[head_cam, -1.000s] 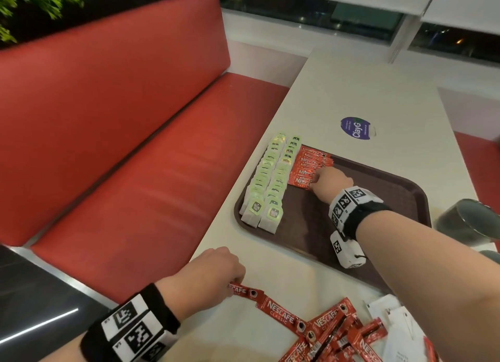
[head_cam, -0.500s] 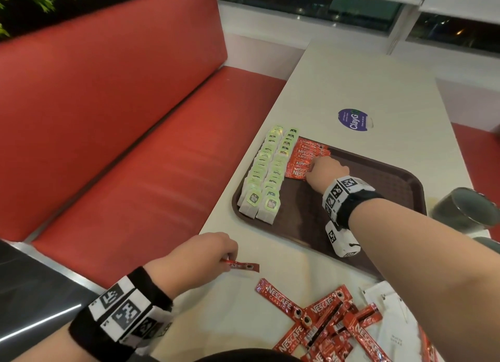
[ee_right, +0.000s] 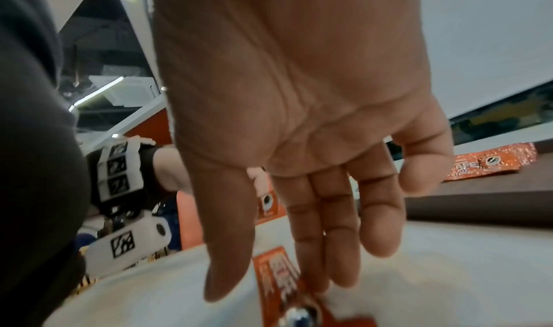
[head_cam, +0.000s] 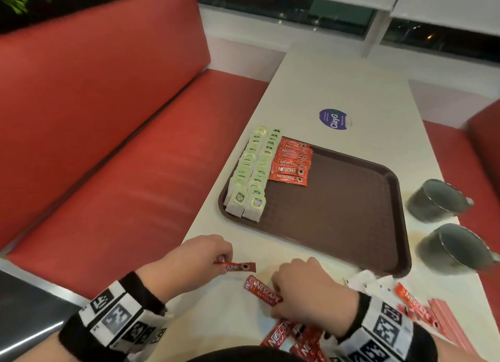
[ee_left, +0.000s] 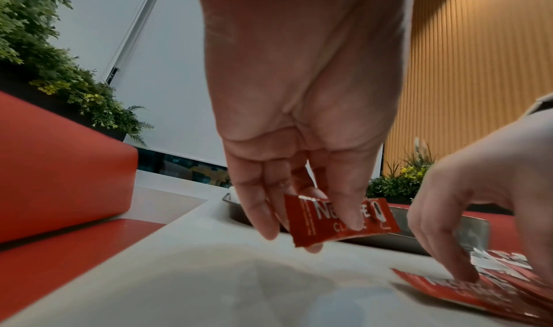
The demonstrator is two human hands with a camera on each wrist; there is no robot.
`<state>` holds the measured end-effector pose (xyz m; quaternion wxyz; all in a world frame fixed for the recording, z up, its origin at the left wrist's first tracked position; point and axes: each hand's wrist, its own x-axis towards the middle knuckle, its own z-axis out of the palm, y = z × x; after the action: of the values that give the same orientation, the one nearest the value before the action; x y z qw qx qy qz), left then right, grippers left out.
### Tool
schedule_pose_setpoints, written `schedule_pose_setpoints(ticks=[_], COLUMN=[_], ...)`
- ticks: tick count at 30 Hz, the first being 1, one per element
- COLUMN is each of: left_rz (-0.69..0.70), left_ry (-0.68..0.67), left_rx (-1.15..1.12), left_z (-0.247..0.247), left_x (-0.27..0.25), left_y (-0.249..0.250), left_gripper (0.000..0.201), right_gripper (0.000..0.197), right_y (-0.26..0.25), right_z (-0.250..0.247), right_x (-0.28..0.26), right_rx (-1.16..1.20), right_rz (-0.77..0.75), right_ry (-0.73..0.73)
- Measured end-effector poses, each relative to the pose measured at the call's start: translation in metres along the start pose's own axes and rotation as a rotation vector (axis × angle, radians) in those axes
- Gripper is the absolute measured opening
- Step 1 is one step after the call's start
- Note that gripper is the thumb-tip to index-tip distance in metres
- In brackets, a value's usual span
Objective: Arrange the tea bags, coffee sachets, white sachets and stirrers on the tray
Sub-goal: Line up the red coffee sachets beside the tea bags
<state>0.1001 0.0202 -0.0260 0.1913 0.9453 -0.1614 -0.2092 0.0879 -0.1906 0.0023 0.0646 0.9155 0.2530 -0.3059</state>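
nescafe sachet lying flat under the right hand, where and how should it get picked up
Pinch the free far end of the red sachet, coming from above: it lies flat on the table, and the right hand already has fingertips on its near end.

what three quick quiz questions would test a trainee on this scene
1. True or false: the left hand pinches a coffee sachet.
2. Which sits nearest the tray's left rim? A) tea bags B) coffee stack C) mugs
3. Fill in: the right hand's fingers touch a loose ____ on the table.

Key: 1 true; 2 A; 3 coffee sachet.
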Motion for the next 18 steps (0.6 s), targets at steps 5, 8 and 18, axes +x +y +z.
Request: schedule_pose_setpoints(ticks=[5, 8, 18], left_rz=[0.017, -0.005, 0.010], left_ry=[0.015, 0.062, 0.290], left_rx=[0.002, -0.039, 0.029], left_z=[-0.002, -0.009, -0.077], left_x=[0.005, 0.008, 0.089], left_y=[0.012, 0.014, 0.052], left_gripper=[0.013, 0.009, 0.008], right_gripper=[0.016, 0.015, 0.001], right_y=[-0.008, -0.005, 0.077], right_z=[0.016, 0.011, -0.042], right_x=[0.009, 0.008, -0.002], right_rx=[0.012, 0.143, 0.508], right_rz=[-0.003, -0.010, 0.181], right_ry=[0.027, 0.073, 0.450])
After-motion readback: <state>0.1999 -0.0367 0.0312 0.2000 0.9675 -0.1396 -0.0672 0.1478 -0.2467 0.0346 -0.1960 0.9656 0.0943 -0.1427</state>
